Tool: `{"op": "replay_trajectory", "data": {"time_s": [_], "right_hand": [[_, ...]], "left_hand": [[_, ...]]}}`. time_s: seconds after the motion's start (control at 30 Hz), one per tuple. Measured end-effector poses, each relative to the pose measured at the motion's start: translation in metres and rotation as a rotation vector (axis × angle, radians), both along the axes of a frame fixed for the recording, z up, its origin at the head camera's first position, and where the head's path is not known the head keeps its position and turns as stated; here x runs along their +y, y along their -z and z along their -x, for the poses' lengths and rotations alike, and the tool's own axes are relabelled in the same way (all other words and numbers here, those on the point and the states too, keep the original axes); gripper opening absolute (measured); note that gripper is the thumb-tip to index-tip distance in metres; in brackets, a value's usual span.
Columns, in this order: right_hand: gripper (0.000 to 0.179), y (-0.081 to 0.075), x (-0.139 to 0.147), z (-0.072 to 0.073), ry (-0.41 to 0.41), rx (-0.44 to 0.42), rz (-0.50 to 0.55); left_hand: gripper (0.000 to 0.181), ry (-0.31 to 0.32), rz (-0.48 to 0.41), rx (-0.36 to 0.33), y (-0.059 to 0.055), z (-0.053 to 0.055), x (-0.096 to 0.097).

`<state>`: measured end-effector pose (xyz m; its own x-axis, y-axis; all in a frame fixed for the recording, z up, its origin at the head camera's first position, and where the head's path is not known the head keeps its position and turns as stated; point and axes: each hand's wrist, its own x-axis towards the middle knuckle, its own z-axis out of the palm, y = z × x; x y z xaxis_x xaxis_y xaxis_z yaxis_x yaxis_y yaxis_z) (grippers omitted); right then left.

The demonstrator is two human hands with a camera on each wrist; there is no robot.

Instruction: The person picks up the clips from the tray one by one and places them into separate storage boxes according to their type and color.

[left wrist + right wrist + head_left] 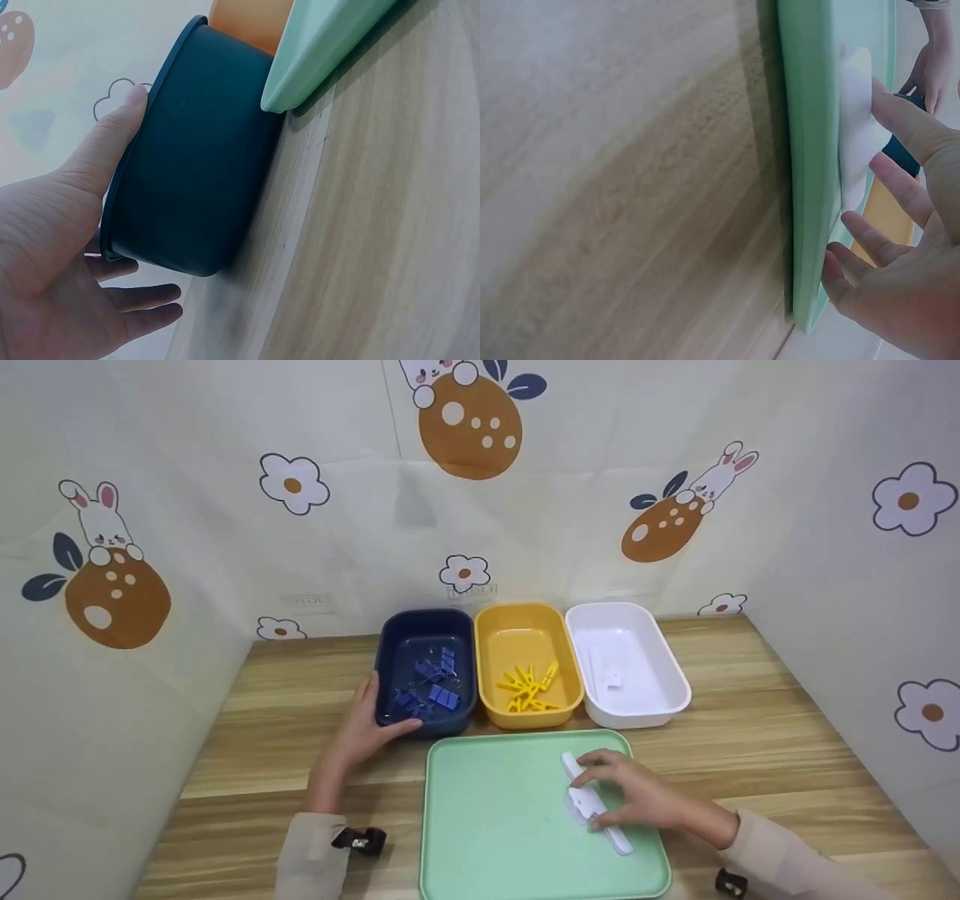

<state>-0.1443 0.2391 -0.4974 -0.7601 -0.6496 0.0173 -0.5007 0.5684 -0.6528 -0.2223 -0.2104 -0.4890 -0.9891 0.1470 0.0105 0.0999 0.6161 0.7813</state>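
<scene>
My left hand (364,727) rests on the near left corner of a navy bin (187,150). Its thumb lies along the front rim, and the other fingers extend outside the left wall. Several blue binder clips (444,697) lie in that bin. On the green tray (495,817) lies a long white bag clip (619,838) with a flower-shaped middle. My right hand (637,795) is over it, thumb and index finger pinching the flower part from both sides. The remaining fingers of the right hand (907,262) are spread near the tray's edge.
Beside the navy bin stand a yellow bin (529,722) with several yellow clothespins (529,690) and a white bin (637,718) holding another white clip (613,681). The bins stand side by side behind the tray on a wooden table (247,757). Patterned fabric (360,555) encloses the table.
</scene>
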Motion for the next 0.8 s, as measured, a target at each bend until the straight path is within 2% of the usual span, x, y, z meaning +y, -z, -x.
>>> {"op": "replay_trajectory", "data": {"time_s": [0.23, 0.47, 0.8], "right_hand": [[0.036, 0.001, -0.001, -0.002, 0.002, 0.062, 0.020], [0.036, -0.005, 0.001, 0.000, -0.013, 0.047, 0.033], [0.038, -0.017, 0.006, 0.004, -0.027, 0.114, 0.036]], "left_hand": [[0.121, 0.000, 0.014, 0.021, 0.003, 0.003, -0.001], [0.121, 0.002, 0.002, 0.017, 0.004, 0.003, -0.001], [0.122, -0.004, 0.007, 0.000, 0.002, 0.003, 0.000]]}}
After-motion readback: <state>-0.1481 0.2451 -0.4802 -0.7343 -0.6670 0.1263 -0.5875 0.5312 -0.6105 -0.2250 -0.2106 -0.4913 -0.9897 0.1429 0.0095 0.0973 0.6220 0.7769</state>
